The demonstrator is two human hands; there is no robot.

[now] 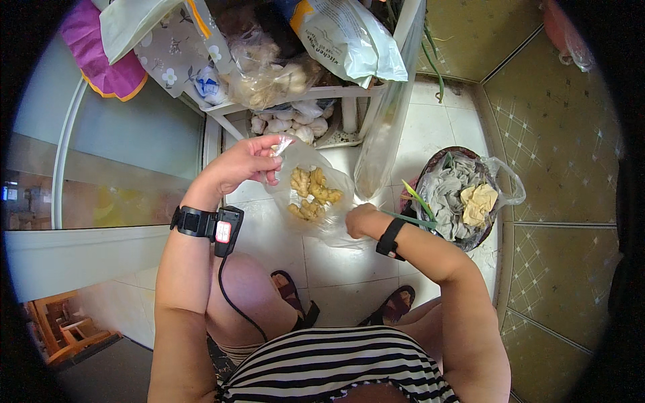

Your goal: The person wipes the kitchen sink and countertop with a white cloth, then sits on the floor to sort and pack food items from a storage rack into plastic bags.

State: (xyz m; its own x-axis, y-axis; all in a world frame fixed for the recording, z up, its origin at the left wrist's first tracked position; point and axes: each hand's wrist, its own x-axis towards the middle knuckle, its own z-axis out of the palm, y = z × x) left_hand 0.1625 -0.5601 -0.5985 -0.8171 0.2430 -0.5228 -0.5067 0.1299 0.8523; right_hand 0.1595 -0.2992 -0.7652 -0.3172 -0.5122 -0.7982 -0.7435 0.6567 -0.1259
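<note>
A clear plastic bag (pixel 282 201) hangs between my two hands, with several pieces of ginger root (pixel 313 191) inside it. My left hand (pixel 254 161) pinches the bag's upper left edge between thumb and fingers. At the bag's lower right edge is my right hand (pixel 360 220), its fingers curled and mostly hidden, so its hold on the plastic cannot be made out. Just beyond the bag, garlic bulbs (pixel 302 125) lie in a container on the lower level of a white rack.
The white rack (pixel 347 92) ahead holds plastic bags and a printed white package (pixel 342 45). A lined waste basket (pixel 486 239) with crumpled paper (pixel 478 204) stands at the right, near green-brown panels (pixel 554 166). A glass-paned door (pixel 116 166) is at the left.
</note>
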